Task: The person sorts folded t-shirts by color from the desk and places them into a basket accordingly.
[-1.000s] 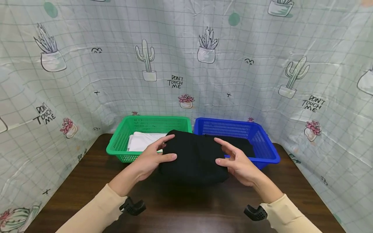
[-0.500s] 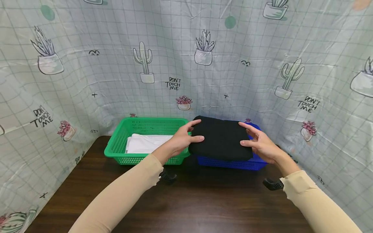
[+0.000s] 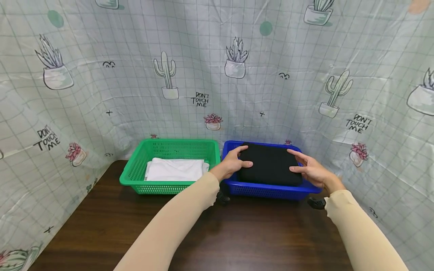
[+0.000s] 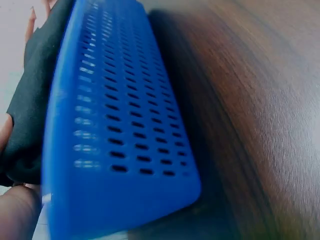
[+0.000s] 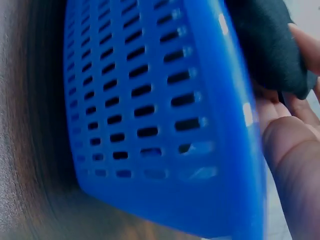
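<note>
A folded black cloth (image 3: 271,165) lies level at the mouth of the blue basket (image 3: 271,191). My left hand (image 3: 232,163) grips its left side, thumb and index finger on top and the other fingers underneath, out of sight. On the opposite side my right hand (image 3: 312,172) holds the cloth the same way. In the left wrist view the cloth (image 4: 37,95) shows just past the basket's rim, with fingertips at its edges. The right wrist view has the thumb and fingers around a rounded corner of the cloth (image 5: 272,45).
To the left stands a green basket (image 3: 149,187) with folded white cloth (image 3: 176,169) inside. Both baskets rest on a dark wooden table (image 3: 257,233). Behind them hangs a printed curtain (image 3: 190,67), which also runs along both sides.
Both hands have carried the black cloth from the table's middle, in front of the baskets, rightward and away, then lowered it to the blue basket. The green basket has stayed put.
</note>
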Tool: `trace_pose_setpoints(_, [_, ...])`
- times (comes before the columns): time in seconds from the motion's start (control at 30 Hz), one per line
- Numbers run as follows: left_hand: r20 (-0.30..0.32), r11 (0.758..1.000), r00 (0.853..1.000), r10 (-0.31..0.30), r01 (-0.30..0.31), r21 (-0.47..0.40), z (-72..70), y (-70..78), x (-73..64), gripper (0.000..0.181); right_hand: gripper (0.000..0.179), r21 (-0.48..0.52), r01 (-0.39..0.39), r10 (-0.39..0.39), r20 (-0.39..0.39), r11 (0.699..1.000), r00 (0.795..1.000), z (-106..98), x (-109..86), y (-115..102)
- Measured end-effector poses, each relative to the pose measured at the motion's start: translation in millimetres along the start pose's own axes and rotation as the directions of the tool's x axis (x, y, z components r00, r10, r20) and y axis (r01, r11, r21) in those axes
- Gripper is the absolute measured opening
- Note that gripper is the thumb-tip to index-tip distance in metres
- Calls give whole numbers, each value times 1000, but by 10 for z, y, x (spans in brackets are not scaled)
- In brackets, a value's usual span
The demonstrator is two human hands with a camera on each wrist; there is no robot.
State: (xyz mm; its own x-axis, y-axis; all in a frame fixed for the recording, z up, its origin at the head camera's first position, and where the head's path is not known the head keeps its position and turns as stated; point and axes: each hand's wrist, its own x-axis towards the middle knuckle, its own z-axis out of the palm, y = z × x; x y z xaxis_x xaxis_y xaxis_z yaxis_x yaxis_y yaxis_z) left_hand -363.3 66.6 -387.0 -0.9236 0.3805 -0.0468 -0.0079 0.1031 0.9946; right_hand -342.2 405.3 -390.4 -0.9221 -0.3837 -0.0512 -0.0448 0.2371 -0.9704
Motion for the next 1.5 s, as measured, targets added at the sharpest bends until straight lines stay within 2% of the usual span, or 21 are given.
trace_pose_setpoints(0.27, [-65, 999, 997, -43, 45, 24, 96, -176, 65, 75, 87, -34, -40, 40, -2, 999, 999, -39, 146, 188])
trace_pose_setpoints(0.47, [-117, 989, 989, -92, 104, 101, 165, -227, 139, 76, 88, -89, -67, 66, -8, 994, 998, 13, 260, 267])
trace_pose_setpoints(0.57, [-125, 981, 984, -126, 143, 130, 178, -235, 161, 76, 89, -109, -100, 100, -3, 989, 995, 50, 295, 287])
trace_pose_setpoints(0.7, [-124, 977, 981, -148, 164, 133, 193, -226, 164, 75, 90, -110, -127, 128, -1, 986, 992, 57, 314, 302])
trace_pose_setpoints(0.83, [-154, 966, 969, -193, 215, 142, 204, -273, 247, 76, 89, -140, -138, 139, 1, 981, 990, 57, 344, 305])
trace_pose_setpoints(0.97, [-173, 945, 958, -230, 262, 195, 196, -335, 337, 77, 85, -210, -156, 155, -21, 965, 988, 89, 367, 303])
trace_pose_setpoints(1.07, [-172, 928, 952, -252, 288, 236, 197, -373, 382, 79, 83, -292, -188, 183, -42, 938, 982, 119, 371, 310])
trace_pose_setpoints(1.2, [-166, 907, 951, -259, 299, 298, 221, -431, 431, 81, 82, -419, -218, 211, -63, 882, 975, 147, 368, 340])
trace_pose_setpoints(1.3, [-180, 893, 955, -235, 285, 349, 244, -444, 431, 81, 82, -503, -207, 203, -63, 839, 977, 155, 362, 355])
trace_pose_setpoints(1.5, [-198, 888, 954, -226, 285, 362, 276, -430, 393, 81, 82, -608, -174, 175, -58, 775, 983, 167, 364, 374])
